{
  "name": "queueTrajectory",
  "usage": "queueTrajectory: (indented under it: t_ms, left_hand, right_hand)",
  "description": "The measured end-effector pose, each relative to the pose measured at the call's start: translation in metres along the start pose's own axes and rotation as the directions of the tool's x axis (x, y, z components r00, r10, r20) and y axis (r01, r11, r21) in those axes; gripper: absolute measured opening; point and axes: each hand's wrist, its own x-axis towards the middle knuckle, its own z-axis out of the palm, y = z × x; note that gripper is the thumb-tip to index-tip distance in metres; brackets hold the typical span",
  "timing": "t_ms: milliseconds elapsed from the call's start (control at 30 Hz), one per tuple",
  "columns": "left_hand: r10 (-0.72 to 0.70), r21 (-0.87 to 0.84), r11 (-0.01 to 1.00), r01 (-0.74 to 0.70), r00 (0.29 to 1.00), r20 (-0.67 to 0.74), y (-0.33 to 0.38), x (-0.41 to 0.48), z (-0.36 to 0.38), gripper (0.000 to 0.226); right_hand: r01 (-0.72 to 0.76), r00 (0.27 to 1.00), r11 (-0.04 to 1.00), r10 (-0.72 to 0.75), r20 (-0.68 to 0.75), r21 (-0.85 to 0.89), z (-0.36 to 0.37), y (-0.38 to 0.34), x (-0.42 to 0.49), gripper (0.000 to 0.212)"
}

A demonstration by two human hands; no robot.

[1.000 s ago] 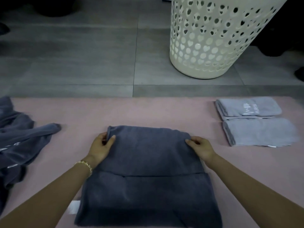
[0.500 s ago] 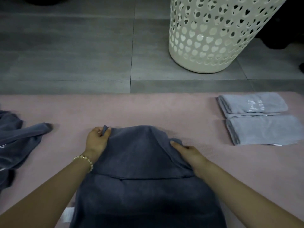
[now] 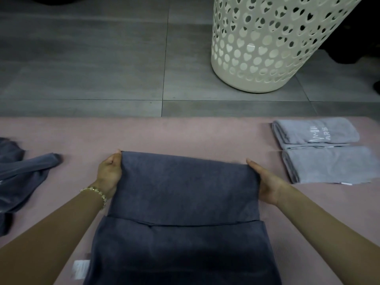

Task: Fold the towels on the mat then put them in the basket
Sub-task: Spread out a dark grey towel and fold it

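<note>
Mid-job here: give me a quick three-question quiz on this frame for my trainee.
1. True or false: the two folded light grey towels already lie inside the white basket.
2. What do the left hand and the right hand hold? A) the white basket's rim B) the far corners of the dark blue towel C) a light grey towel
3. Fill in: the beaded bracelet sits on the ___ wrist.
Key: 1 false, they lie side by side on the pink mat, at its right end. 2 B. 3 left.
</note>
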Motion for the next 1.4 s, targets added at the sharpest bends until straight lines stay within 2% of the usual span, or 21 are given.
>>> queueTrajectory:
  t_ms: [200,300,400,500,567,600,667,700,767,800,833,867,933,967,1033,1133,1200,1267,1333,1367,1400]
  left_hand:
    - [-0.034,0.002,0.999,0.034,0.999,-0.036,-0.005,0.006,0.001,0.036]
    - [-0.04,0.029,0.999,0.042,0.996,-0.076,-0.006,0.009,0.003,0.037]
    - [-0.036,0.015,0.999,0.038,0.996,-0.084,-0.009,0.013,0.004,0.034]
    - [-0.021,0.069,0.997,0.026,0.997,-0.071,-0.013,0.015,0.003,0.026]
    - [-0.034,0.077,0.996,0.034,0.999,-0.003,-0.011,0.015,0.001,0.017]
    - [-0.034,0.113,0.993,0.03,0.999,0.038,-0.011,0.016,-0.001,0.012]
    - [0.018,0.263,0.964,-0.042,0.995,0.095,-0.008,0.018,-0.005,0.008]
    - [0.08,0.35,0.93,-0.112,0.991,0.104,-0.007,0.016,-0.008,0.022]
    - [0.335,0.535,0.762,-0.365,0.929,0.157,-0.002,0.004,-0.015,0.045]
    - [0.45,0.58,0.641,-0.502,0.859,0.246,-0.001,-0.006,-0.019,0.047]
    - [0.497,0.553,0.568,-0.609,0.79,0.36,-0.002,-0.019,-0.022,0.043]
    - [0.455,0.486,0.576,-0.657,0.752,0.478,-0.006,-0.03,-0.026,0.038]
    - [0.209,0.407,0.7,-0.587,0.713,0.669,-0.015,-0.053,-0.034,0.057]
    - [0.085,0.441,0.707,-0.553,0.685,0.724,-0.023,-0.061,-0.038,0.065]
    - [-0.004,0.514,0.602,-0.611,0.642,0.767,-0.034,-0.07,-0.052,0.067]
    - [-0.157,0.622,0.474,-0.623,0.636,0.756,-0.03,-0.07,-0.076,0.067]
    - [-0.26,0.683,0.474,-0.556,0.653,0.712,-0.021,-0.07,-0.089,0.047]
    - [-0.296,0.664,0.632,-0.4,0.667,0.684,-0.014,-0.074,-0.099,0.031]
    - [-0.335,0.509,0.856,-0.085,0.659,0.673,-0.009,-0.083,-0.107,0.045]
    - [-0.351,0.402,0.912,0.078,0.653,0.671,-0.007,-0.088,-0.11,0.057]
    - [-0.337,0.301,0.938,0.173,0.661,0.671,-0.004,-0.094,-0.111,0.067]
  right_hand:
    - [-0.01,0.987,0.998,0.019,-0.158,0.058,-0.01,-0.003,0.024,0.036]
    - [0.158,0.95,0.983,-0.124,-0.286,0.097,-0.025,0.0,0.034,0.044]
    - [0.407,0.835,0.912,-0.349,-0.427,0.05,-0.035,-0.002,0.036,0.016]
    - [0.526,0.754,0.844,-0.521,-0.399,-0.108,-0.031,-0.007,0.038,0.012]
    - [0.501,0.756,0.835,-0.551,-0.353,-0.228,-0.029,-0.009,0.044,0.006]
    - [0.477,0.767,0.834,-0.549,-0.332,-0.277,-0.03,-0.009,0.049,0.012]
    - [0.422,0.744,0.777,-0.591,-0.311,-0.468,-0.034,-0.006,0.056,0.019]
    - [0.386,0.692,0.703,-0.649,-0.316,-0.597,-0.035,-0.003,0.055,0.021]
    - [0.416,0.566,0.509,-0.794,-0.223,-0.753,-0.031,0.006,0.043,0.021]
    - [0.484,0.549,0.42,-0.829,-0.107,-0.768,-0.026,0.013,0.035,0.02]
    - [0.565,0.557,0.343,-0.829,0.041,-0.751,-0.022,0.022,0.026,0.02]
    - [0.63,0.587,0.296,-0.786,0.191,-0.718,-0.017,0.032,0.017,0.022]
    - [0.659,0.709,0.294,-0.55,0.442,-0.693,-0.011,0.052,-0.002,0.016]
    - [0.615,0.776,0.283,-0.383,0.501,-0.736,-0.011,0.062,-0.008,0.013]
    - [0.503,0.863,0.183,-0.163,0.478,-0.845,-0.02,0.073,-0.015,0.033]
    - [0.398,0.917,0.105,-0.067,0.393,-0.911,-0.034,0.071,-0.021,0.04]
    - [0.34,0.937,0.207,0.012,0.35,-0.917,-0.043,0.067,-0.026,0.036]
    - [0.285,0.937,0.457,0.054,0.346,-0.843,-0.053,0.067,-0.036,0.042]
    - [0.211,0.929,0.727,0.059,0.365,-0.654,-0.064,0.071,-0.046,0.064]
    - [0.179,0.923,0.824,0.048,0.381,-0.537,-0.069,0.073,-0.05,0.075]
    - [0.168,0.917,0.883,0.024,0.399,-0.438,-0.074,0.073,-0.053,0.081]
